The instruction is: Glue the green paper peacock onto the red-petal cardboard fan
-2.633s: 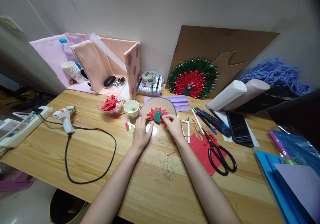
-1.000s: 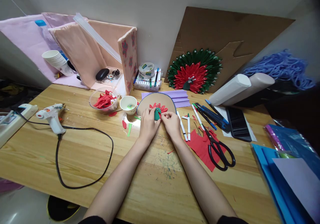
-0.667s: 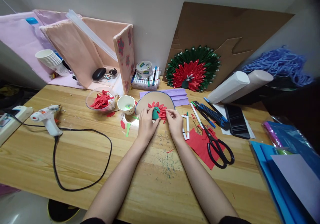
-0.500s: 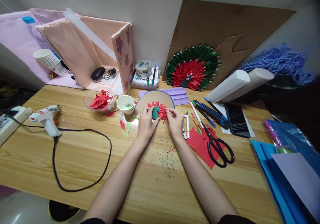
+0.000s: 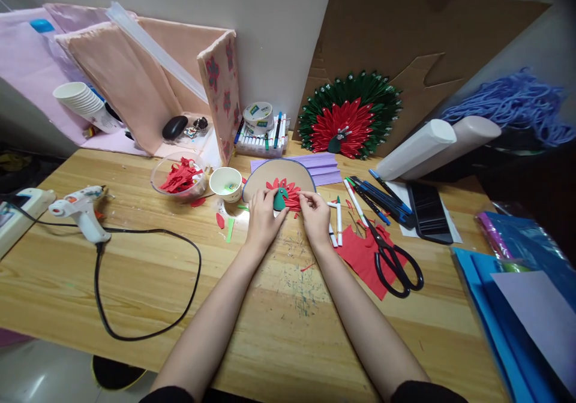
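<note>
A half-round brown cardboard [image 5: 265, 174] with a dark blue edge lies on the table, with red paper petals [image 5: 284, 184] fanned out at its lower middle. On these petals sits a green bird-shaped cutout [image 5: 279, 201] with a small eye. My left hand [image 5: 262, 217] is closed on the left side of the cutout, index finger at its top and thumb at its bottom. At the right end of the petals, my right hand [image 5: 315, 216] pinches a red petal between thumb and index finger; its tip is mostly hidden.
Black scissors [image 5: 396, 268] rest on red crepe paper [image 5: 360, 259] at right, near markers [image 5: 339, 226]. To the left are a paper cup [image 5: 226, 184], a bowl of red scraps [image 5: 177, 177] and a glue gun [image 5: 85, 211] with a looped cord. Behind leans a green-and-red peacock fan [image 5: 346, 118].
The camera view has shifted slightly. Both hands stay at the cardboard in nearly the same pose, the right still pinching at the petals' right end.
</note>
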A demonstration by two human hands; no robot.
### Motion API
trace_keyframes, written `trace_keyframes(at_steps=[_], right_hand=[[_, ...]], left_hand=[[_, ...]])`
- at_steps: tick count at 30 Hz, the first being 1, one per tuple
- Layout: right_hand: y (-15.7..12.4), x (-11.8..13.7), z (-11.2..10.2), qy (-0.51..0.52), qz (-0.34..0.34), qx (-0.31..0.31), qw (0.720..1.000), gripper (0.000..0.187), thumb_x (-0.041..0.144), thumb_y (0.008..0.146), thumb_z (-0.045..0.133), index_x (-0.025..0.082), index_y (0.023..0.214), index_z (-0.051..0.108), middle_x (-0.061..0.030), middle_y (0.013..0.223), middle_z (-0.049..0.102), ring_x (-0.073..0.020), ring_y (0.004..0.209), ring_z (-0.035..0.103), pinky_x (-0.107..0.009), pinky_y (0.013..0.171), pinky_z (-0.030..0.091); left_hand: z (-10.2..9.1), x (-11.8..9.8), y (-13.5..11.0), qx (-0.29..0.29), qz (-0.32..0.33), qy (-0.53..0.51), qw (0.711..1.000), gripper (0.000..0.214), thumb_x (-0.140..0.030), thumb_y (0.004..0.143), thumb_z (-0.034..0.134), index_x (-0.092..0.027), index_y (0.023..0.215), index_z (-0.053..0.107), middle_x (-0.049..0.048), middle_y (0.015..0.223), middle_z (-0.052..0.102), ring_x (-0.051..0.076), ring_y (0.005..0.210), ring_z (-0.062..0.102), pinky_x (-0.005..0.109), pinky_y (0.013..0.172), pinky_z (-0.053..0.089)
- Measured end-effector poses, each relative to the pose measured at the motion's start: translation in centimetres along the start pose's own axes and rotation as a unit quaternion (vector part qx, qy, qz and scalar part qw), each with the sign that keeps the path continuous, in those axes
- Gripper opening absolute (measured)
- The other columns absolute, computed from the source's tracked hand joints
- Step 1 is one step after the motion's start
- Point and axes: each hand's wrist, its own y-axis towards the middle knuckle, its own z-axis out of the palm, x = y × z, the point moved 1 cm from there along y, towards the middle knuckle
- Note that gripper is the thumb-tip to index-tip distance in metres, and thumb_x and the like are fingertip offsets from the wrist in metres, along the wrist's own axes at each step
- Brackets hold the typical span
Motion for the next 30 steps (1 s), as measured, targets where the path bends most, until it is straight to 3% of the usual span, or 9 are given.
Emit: trace_keyframes(at_steps=[19,22,26,30], right_hand=[[-0.2,0.0,0.1,-0.033,-0.023,0.015,0.999,0.019,0.028,0.080,0.053,0.014,0.087,0.066,-0.0009,0.072,0.056,-0.0116,0.060,0.046,-0.024,0.057,0.040],[-0.6,0.7,0.3,-0.098,-0.078,0.047,0.991,0.020,0.024,0.082,0.051,0.016,0.091,0.067,-0.0019,0.077,0.054,-0.0123,0.061,0.047,-0.026,0.059,0.041],[-1.2,1.3,0.5,-0.214,-0.190,0.100,0.953,0.027,0.021,0.087,0.045,0.017,0.102,0.067,-0.0060,0.084,0.055,-0.0181,0.078,0.053,-0.031,0.073,0.045],[-1.2,1.1,0.6,-0.274,-0.225,0.109,0.929,0.029,0.022,0.087,0.046,0.020,0.105,0.069,-0.0069,0.083,0.055,-0.0213,0.083,0.052,-0.035,0.078,0.045]], left_hand=[[-0.1,0.0,0.0,0.001,0.001,0.018,1.000,0.043,-0.031,0.076,0.066,-0.018,0.115,0.053,0.0091,0.102,0.056,0.026,0.098,0.051,0.038,0.085,0.041],[0.0,0.1,0.0,-0.003,0.006,0.012,1.000,0.042,-0.031,0.077,0.065,-0.017,0.114,0.053,0.0095,0.102,0.055,0.026,0.097,0.051,0.038,0.085,0.041],[0.1,0.2,0.0,-0.008,0.007,0.002,1.000,0.039,-0.029,0.078,0.062,-0.016,0.114,0.053,0.0091,0.101,0.055,0.025,0.097,0.051,0.037,0.086,0.042],[0.0,0.2,-0.1,-0.006,0.007,-0.002,1.000,0.039,-0.023,0.077,0.062,-0.016,0.114,0.054,0.0094,0.101,0.054,0.025,0.097,0.051,0.037,0.086,0.041]])
